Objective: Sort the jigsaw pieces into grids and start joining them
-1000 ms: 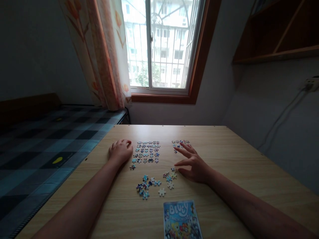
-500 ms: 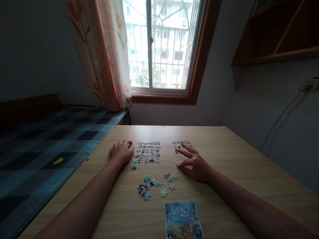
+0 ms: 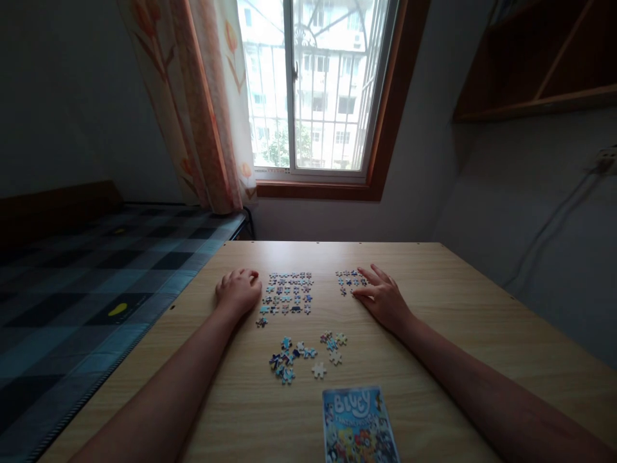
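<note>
My left hand [image 3: 238, 289] rests on the tabletop with its fingers loosely bent and nothing visible in it. Just right of it lie rows of small jigsaw pieces [image 3: 288, 290], with one more piece [image 3: 261, 322] below them. My right hand [image 3: 385, 299] is at a second, smaller group of jigsaw pieces [image 3: 351, 281]. Its thumb and a finger come together at a piece by the lowest row, mostly covered by the fingertips; the other fingers are spread over the group's right edge. Nearer me is a loose heap of pieces [image 3: 284, 361].
A second small pile [image 3: 330, 341] lies right of the heap, with a pale piece [image 3: 319, 370] below. A Bluey picture box [image 3: 359, 424] lies at the table's [image 3: 463, 308] near side. A checked bed [image 3: 110, 283] stands left; a window [image 3: 328, 96] is beyond.
My right hand has moved away from me, up to the lowest row of the smaller group, carrying a jigsaw piece at its fingertips. My left hand stays in place. The view has shifted slightly.
</note>
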Action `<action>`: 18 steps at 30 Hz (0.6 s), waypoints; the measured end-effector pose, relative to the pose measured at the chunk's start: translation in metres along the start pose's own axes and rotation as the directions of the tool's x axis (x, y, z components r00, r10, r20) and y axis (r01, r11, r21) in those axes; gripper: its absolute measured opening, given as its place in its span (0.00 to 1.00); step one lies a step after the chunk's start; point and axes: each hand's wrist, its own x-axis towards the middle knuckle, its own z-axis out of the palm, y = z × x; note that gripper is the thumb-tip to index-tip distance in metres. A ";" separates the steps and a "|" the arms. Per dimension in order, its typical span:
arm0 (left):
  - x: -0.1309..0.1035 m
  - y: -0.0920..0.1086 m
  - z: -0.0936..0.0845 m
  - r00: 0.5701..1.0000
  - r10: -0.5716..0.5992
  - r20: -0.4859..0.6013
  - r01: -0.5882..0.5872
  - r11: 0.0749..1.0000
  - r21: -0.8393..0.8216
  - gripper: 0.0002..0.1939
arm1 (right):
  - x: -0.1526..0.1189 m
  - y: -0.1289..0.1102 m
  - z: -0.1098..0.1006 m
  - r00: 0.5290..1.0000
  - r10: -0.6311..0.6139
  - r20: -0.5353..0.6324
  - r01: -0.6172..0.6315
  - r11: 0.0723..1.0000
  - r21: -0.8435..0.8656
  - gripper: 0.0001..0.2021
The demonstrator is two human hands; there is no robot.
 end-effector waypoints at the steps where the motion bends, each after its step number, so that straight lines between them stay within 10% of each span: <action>1: -0.001 0.001 -0.001 1.000 -0.004 0.005 0.004 1.000 -0.003 0.19 | 0.001 0.000 0.001 1.000 0.003 0.002 -0.003 1.000 -0.002 0.08; 18: 0.000 -0.001 0.000 1.000 0.009 0.006 -0.009 1.000 0.011 0.19 | 0.001 -0.004 0.002 1.000 0.027 -0.006 -0.027 1.000 -0.011 0.10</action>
